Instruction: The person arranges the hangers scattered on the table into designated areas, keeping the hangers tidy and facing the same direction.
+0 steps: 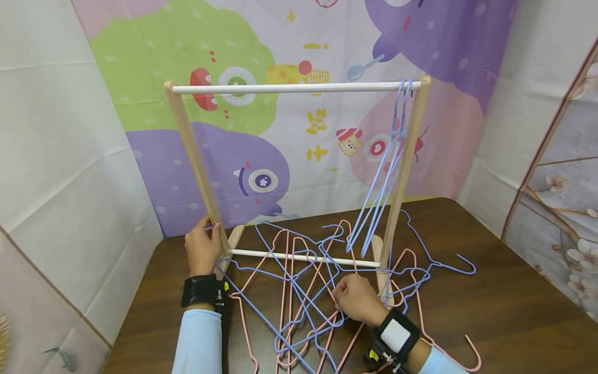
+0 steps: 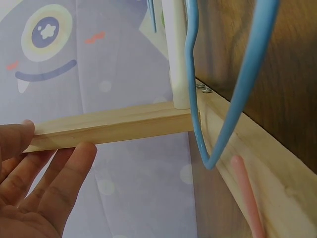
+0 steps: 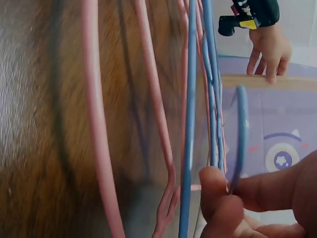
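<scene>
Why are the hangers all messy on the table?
Most pink and blue hangers lie tangled in a heap on the table, not on the rack's top rail, where only two blue hangers hang. The right hand pinches one blue wire.

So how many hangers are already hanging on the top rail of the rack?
2. Both blue hangers hang side by side at the right end of the white top rail, against the right post; the rest lie tangled on the table.
</scene>
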{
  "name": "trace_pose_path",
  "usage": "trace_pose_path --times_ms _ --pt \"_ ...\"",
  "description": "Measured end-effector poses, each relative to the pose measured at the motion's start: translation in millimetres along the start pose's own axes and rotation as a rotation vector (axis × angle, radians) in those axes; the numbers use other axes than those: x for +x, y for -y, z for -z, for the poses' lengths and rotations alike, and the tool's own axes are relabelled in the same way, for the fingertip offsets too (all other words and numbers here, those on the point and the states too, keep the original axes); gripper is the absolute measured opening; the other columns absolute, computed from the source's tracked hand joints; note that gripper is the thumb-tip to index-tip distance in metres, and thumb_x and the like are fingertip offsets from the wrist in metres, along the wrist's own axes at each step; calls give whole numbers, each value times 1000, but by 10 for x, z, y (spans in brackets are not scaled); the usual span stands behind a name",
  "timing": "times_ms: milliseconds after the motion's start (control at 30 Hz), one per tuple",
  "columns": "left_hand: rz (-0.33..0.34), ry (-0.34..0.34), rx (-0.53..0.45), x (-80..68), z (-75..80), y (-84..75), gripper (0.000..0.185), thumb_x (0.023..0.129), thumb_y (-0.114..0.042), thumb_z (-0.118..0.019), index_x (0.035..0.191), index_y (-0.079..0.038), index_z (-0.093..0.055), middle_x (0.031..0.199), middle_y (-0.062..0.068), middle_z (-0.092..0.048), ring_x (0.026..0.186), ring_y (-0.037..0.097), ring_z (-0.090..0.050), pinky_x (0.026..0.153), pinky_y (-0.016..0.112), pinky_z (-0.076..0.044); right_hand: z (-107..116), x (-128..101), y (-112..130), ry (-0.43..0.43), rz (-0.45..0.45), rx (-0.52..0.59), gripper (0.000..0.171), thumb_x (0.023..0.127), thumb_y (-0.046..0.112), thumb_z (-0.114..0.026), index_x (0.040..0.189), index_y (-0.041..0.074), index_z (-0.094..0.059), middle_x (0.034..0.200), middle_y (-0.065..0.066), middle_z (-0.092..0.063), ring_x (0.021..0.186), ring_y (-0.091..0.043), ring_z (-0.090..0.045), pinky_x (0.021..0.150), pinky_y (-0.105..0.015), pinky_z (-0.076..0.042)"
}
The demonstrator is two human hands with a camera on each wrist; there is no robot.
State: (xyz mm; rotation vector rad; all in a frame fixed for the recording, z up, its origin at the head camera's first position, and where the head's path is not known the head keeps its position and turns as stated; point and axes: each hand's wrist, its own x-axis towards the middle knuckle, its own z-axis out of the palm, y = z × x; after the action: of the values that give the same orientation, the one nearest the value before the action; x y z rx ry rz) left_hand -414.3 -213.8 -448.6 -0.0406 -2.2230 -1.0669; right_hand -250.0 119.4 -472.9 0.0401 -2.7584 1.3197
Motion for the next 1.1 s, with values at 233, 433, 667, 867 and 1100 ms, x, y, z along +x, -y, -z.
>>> trace_pose_path --times_ms 233,433,667,867,1100 --pt "-12 -4 -3 2 -7 -1 27 98 -10 -69 123 0 -70 112 20 -74 100 44 -71 91 61 -50 38 -23 123 58 -48 245 15 98 1 -54 89 -5 -65 59 -4 -65 46 -10 -56 45 -24 -42" --pt "-13 -7 -5 7 -9 24 27 98 -11 -69 123 -1 -70 111 19 -74 96 42 -72 90 59 -51 117 -35 256 155 -90 462 19 102 6 -52 107 -10 -62 65 -5 -66 49 -7 -56 48 -22 -45" --pt "-8 -7 -7 4 -7 9 28 98 -10 -69 124 -1 -70 112 19 -74 100 44 -70 90 60 -51 258 -103 493 306 -128 715 18 104 11 -57 102 -4 -65 72 -1 -63 56 -4 -53 50 -16 -42" --pt "-6 -4 -9 9 -8 -3 28 98 -11 -69 124 -1 -70 112 19 -74 99 44 -70 90 60 -51 293 -193 700 389 -51 784 12 103 11 -59 97 1 -61 80 -2 -66 60 -6 -54 53 -17 -45" --pt "-10 -12 -10 -4 -3 1 28 97 -10 -69 124 0 -70 111 20 -74 95 44 -71 88 60 -51 305 -259 859 401 0 745 12 102 12 -61 99 1 -61 79 -3 -66 57 -6 -50 52 -17 -44"
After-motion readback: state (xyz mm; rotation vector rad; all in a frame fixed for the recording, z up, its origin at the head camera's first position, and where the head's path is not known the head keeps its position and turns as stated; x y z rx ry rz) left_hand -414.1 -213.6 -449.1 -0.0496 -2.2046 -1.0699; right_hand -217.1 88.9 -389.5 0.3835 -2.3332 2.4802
